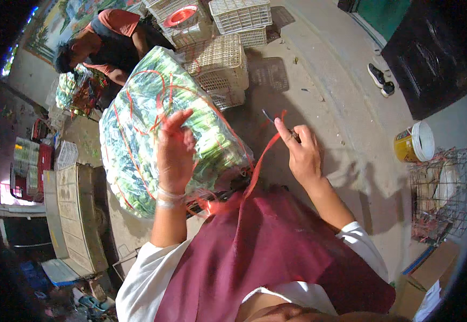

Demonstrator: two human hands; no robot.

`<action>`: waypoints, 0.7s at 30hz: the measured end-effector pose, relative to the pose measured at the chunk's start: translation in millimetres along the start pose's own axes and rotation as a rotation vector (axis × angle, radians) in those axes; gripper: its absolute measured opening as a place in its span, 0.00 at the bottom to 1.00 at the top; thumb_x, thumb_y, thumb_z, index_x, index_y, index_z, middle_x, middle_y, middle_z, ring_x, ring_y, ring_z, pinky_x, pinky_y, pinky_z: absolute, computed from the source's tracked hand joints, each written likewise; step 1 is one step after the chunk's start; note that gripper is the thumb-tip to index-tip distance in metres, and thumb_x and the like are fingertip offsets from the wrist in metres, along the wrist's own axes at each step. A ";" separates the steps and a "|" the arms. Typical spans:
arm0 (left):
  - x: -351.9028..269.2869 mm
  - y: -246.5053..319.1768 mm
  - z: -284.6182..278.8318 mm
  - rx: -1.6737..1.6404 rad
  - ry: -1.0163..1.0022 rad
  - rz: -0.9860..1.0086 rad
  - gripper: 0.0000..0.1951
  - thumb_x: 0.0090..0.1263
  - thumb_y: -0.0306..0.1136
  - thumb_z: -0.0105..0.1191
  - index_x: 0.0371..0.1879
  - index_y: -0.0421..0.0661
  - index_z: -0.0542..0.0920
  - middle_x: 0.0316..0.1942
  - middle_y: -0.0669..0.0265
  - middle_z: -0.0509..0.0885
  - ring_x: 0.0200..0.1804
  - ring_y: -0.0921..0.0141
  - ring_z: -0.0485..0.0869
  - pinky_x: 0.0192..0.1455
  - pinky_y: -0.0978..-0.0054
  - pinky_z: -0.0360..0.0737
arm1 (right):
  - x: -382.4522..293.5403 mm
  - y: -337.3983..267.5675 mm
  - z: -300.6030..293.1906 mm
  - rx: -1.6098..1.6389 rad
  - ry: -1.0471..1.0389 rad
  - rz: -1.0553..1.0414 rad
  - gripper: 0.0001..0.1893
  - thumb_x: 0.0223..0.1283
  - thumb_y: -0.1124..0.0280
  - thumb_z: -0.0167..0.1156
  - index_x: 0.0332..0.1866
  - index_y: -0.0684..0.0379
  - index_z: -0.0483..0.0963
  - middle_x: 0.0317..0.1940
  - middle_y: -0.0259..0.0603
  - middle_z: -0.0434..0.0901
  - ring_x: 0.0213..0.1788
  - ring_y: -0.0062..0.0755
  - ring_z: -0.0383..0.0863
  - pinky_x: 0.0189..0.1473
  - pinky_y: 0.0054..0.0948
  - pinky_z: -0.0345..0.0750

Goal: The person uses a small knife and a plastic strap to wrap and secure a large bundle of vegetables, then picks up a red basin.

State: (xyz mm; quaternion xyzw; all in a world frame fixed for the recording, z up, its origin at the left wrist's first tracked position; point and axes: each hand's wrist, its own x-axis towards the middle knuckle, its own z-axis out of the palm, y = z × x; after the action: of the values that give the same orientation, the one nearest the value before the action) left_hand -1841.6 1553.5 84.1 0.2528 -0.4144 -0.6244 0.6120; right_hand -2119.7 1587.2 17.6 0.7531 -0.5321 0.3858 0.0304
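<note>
A large clear plastic bag of leafy green vegetables [205, 141] stands before me, with red plastic twine [124, 139] lying in loops over it. My left hand [175, 153] is raised over the bag, fingers bent and partly blurred, near the twine; whether it grips a strand cannot be told. A small blade tool [269, 116] with a dark handle is held in my right hand [304, 151], to the right of the bag. Beside that hand a red twine end runs down to a red bundle [217, 207] at my maroon apron [281, 241].
Stacked plastic crates [217, 60] stand behind the bag, one bearing a red twine roll [181, 16]. A co-worker [108, 44] bends over another vegetable bag [70, 90] at upper left. A bucket [412, 143], wire cage [441, 189] and shoes [376, 76] are on the right.
</note>
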 end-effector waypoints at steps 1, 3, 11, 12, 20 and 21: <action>8.3 -16.9 8.0 -0.040 -0.064 -0.031 0.23 0.76 0.42 0.45 0.64 0.41 0.68 0.63 0.61 0.71 0.34 0.80 0.69 0.37 0.83 0.71 | 7.4 -10.0 -12.1 -0.017 0.028 -0.072 0.33 0.52 0.82 0.56 0.64 0.40 0.73 0.33 0.38 0.69 0.32 0.38 0.73 0.35 0.35 0.74; 1.7 -38.0 46.4 0.085 -0.234 -0.036 0.25 0.74 0.34 0.49 0.68 0.43 0.63 0.67 0.60 0.67 0.40 0.78 0.73 0.43 0.81 0.73 | 24.5 -33.4 -31.8 -0.044 0.037 -0.184 0.28 0.55 0.76 0.56 0.62 0.38 0.75 0.32 0.34 0.68 0.33 0.35 0.73 0.36 0.33 0.74; -1.5 -92.8 43.9 0.431 -0.399 -0.106 0.19 0.75 0.29 0.44 0.64 0.41 0.67 0.54 0.69 0.75 0.55 0.76 0.72 0.57 0.77 0.71 | 20.0 -33.5 -32.8 -0.086 0.079 -0.052 0.31 0.55 0.80 0.56 0.65 0.39 0.73 0.35 0.39 0.71 0.35 0.39 0.75 0.37 0.35 0.74; -1.8 -92.1 44.7 0.426 -0.322 -0.097 0.20 0.75 0.30 0.45 0.64 0.41 0.67 0.54 0.69 0.75 0.55 0.76 0.72 0.57 0.76 0.72 | 18.5 -35.0 -32.5 -0.011 0.037 -0.025 0.30 0.56 0.81 0.55 0.66 0.42 0.72 0.35 0.41 0.71 0.35 0.40 0.75 0.38 0.35 0.74; -12.3 -104.6 35.7 0.244 -0.310 -0.243 0.10 0.78 0.33 0.45 0.47 0.42 0.76 0.34 0.74 0.75 0.37 0.81 0.72 0.41 0.83 0.72 | 16.2 -46.6 -25.9 0.106 0.021 0.074 0.27 0.60 0.80 0.53 0.66 0.47 0.71 0.33 0.41 0.71 0.33 0.41 0.75 0.36 0.35 0.75; -12.0 -105.2 27.3 0.270 -0.318 -0.278 0.09 0.78 0.34 0.45 0.44 0.43 0.75 0.32 0.75 0.74 0.34 0.81 0.71 0.37 0.83 0.70 | 14.8 -37.7 -17.6 0.060 0.026 0.060 0.27 0.61 0.79 0.53 0.67 0.47 0.70 0.33 0.42 0.71 0.33 0.42 0.75 0.36 0.35 0.75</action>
State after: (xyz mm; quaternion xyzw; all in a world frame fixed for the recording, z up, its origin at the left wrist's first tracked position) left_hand -1920.9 1561.2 9.2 0.2856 -0.5465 -0.6734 0.4078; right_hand -2096.2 1600.0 52.8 0.7322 -0.5424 0.4120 0.0033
